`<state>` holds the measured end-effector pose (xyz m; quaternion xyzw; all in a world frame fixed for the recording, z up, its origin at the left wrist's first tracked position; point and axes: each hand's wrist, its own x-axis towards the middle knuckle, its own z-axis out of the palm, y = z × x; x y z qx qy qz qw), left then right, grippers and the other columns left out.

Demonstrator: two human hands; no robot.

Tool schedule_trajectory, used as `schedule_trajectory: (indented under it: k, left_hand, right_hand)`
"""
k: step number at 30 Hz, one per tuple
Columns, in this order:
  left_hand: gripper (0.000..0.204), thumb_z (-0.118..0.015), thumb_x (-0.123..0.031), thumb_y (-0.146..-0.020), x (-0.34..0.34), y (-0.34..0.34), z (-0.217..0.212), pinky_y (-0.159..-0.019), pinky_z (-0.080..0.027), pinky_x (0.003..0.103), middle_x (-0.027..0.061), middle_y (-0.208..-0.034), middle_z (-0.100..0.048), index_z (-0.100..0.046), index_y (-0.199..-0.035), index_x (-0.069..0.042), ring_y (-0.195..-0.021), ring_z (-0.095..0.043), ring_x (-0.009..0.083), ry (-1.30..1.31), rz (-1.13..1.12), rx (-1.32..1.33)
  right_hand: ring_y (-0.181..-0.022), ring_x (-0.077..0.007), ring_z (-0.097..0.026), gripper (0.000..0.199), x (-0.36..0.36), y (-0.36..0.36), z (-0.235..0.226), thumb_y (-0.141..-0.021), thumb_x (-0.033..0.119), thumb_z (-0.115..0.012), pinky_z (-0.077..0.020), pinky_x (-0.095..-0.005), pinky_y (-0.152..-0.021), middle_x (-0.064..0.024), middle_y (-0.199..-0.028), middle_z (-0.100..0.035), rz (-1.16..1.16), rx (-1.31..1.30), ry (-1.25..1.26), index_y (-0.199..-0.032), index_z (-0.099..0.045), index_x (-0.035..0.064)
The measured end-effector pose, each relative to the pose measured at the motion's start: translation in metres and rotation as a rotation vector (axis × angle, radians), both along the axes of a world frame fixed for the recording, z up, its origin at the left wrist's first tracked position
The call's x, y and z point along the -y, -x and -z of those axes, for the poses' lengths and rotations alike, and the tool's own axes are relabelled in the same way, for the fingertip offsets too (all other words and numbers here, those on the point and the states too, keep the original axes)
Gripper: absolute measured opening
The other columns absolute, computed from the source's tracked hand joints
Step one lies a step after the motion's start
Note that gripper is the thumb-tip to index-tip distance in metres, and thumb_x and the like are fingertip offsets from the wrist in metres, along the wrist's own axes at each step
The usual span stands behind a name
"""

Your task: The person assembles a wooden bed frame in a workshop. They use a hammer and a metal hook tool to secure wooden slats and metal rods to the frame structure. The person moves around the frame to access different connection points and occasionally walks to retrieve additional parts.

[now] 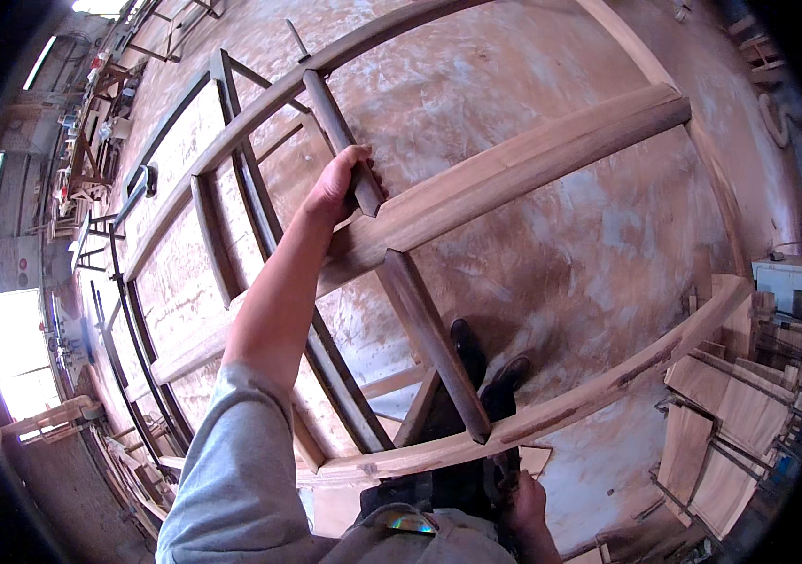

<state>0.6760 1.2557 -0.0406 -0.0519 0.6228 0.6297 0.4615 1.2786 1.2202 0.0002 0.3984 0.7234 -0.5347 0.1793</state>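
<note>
Left hand: the left hand (337, 183) is closed around a short wooden crosspiece (323, 108), fingers wrapped over it; forearm reaches up and across the frame from a grey sleeve (236, 451).
Held crosspiece: lies between the far rail (373, 39) and the central beam (513, 174); upper end meets the rail, lower end overlaps the beam's upper edge. Cannot tell whether either joint is fully seated.
Thin rod: a slim rod (296, 38) sticks out past the far rail, just beside the crosspiece's upper end.
Right hand: the right hand (525, 506) is low, near the body, below the near rail (589, 399). Something dark is just beside it; cannot tell whether the fingers hold it, nor how wide the grip is.
Wooden frame: large, spread in front of the person, its rails bent by the lens. A second crosspiece (434, 348) spans from central beam to near rail; a third (213, 235) is further left, between far rail and beam.
Right end: end pieces (716, 188) run from the beam's tip toward both rails.
Under frame: dark metal bars (354, 390) show below the wood, on the left half.
Feet: dark shoes (467, 340) on a scuffed, brownish floor (589, 226).
Right edge: pale boards (739, 404) among dark bars, near a light-coloured box (786, 279).
Left edge: bright opening (17, 352) in the wall.
</note>
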Motion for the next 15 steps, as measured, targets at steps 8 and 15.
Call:
schedule_trajectory:
  k: [8,15]
  left_hand:
    - [0.034,-0.063,-0.036,-0.080,0.005,0.004,0.006,-0.059,-0.053,0.043,0.0110,-0.070,-0.055,-0.050,-0.088,-0.006,-0.059,-0.060,0.0283,0.008,-0.009,0.008]
    - [0.042,-0.063,-0.043,-0.083,0.005,0.002,0.001,-0.061,-0.053,0.044,0.0151,-0.075,-0.059,-0.052,-0.093,-0.004,-0.066,-0.063,0.0298,0.021,0.057,0.030]
  right_hand:
    - [-0.104,-0.0399,-0.055,0.042,-0.011,-0.004,-0.015,-0.082,0.027,-0.061,-0.0435,-0.0500,-0.089,-0.0231,-0.103,-0.060,0.041,0.088,-0.336,-0.109,-0.053,-0.0033]
    - [-0.088,-0.0384,-0.059,0.035,-0.008,0.019,0.002,-0.074,0.025,-0.071,-0.0448,-0.0493,-0.074,-0.0184,-0.094,-0.063,-0.239,-0.346,-0.692,-0.100,-0.063,0.0034]
